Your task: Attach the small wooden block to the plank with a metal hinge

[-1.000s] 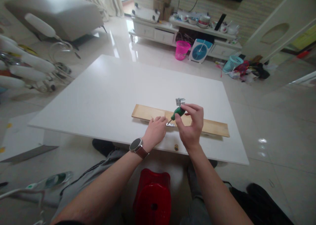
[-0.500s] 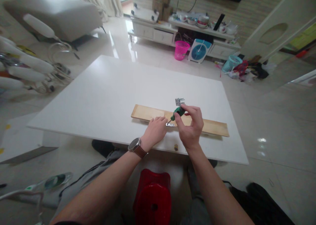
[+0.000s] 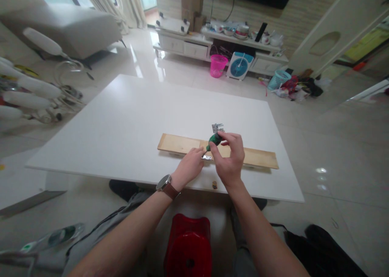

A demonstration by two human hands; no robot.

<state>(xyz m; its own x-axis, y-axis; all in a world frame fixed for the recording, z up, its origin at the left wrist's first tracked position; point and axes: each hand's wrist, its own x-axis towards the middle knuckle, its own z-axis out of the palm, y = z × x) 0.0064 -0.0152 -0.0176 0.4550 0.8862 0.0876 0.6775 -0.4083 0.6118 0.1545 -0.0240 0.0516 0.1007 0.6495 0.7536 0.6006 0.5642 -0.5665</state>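
A long pale wooden board [image 3: 179,144] lies across the table, slightly raised above its surface. My left hand [image 3: 191,163], with a watch on its wrist, is closed over the board's near edge. Its fingertips are beside a small silver hinge [image 3: 206,158] at that edge. My right hand [image 3: 230,157] grips a green-handled screwdriver [image 3: 215,139], slanted down to the left. The screwdriver's tip meets the hinge's left end, by my left fingertips; any screw there is too small to see. Beyond the board lies another metal hinge [image 3: 215,128] with several screws.
A small brownish-yellow piece [image 3: 214,185] lies near the front edge of the white table [image 3: 146,111]. Below that edge stands a red stool [image 3: 188,244]. A plastic bottle [image 3: 60,235] is at lower left. Across the floor are a pink basket [image 3: 218,66] and a blue fan [image 3: 239,66].
The camera view has tilted slightly, shifting the scene a little down and left. Both hands keep their places at the hinge, the screwdriver still in my right hand.
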